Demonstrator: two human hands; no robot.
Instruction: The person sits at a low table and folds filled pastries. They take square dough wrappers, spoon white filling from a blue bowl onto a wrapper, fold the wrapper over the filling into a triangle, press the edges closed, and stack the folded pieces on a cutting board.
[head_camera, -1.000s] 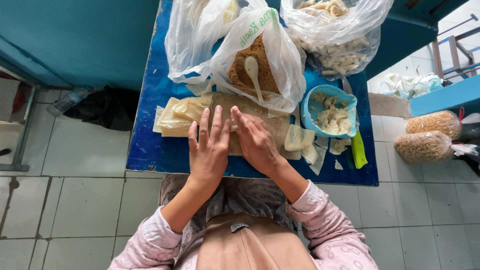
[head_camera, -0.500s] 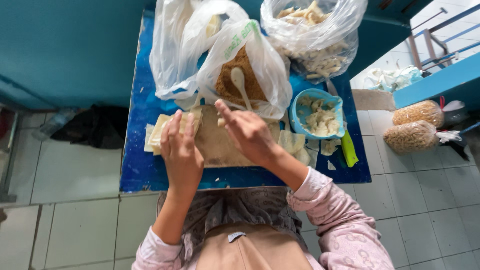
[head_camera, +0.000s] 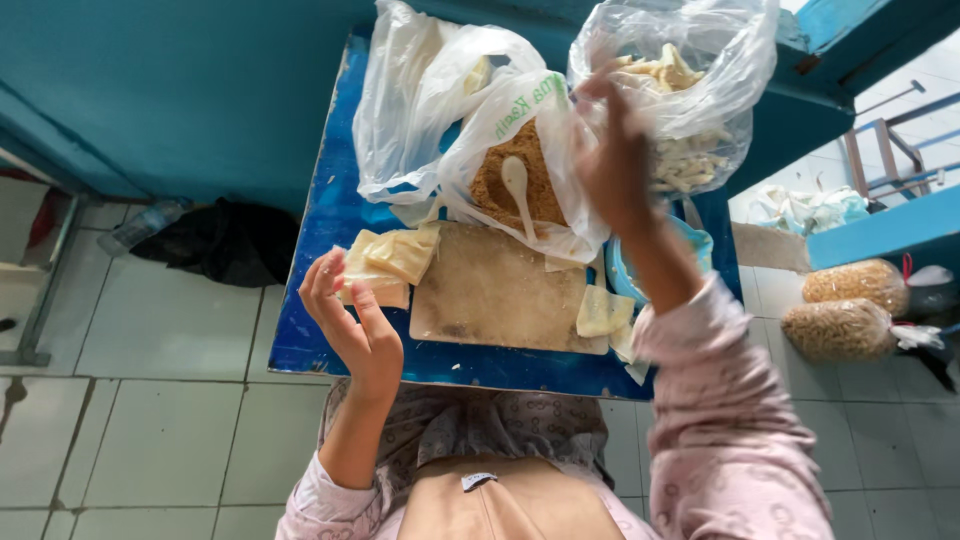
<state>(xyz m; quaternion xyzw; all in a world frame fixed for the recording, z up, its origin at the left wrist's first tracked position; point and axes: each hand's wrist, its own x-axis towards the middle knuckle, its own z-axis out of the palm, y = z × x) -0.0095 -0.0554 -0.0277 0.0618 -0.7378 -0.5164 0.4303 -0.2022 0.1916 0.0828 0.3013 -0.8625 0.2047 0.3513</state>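
1. Right hand (head_camera: 612, 160): raised at the table's far right corner, fingers spread against the clear bag of pale strips (head_camera: 690, 110), gripping nothing discernible.
2. Left hand (head_camera: 352, 322): open, empty, above the near left edge, beside the wrapper stack (head_camera: 392, 262).
3. Cutting board (head_camera: 495, 290): between both hands, bare.

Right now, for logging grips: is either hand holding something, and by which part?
Left hand is raised, open and empty. Right hand reaches up to the clear plastic bag; whether it grips it cannot be told.
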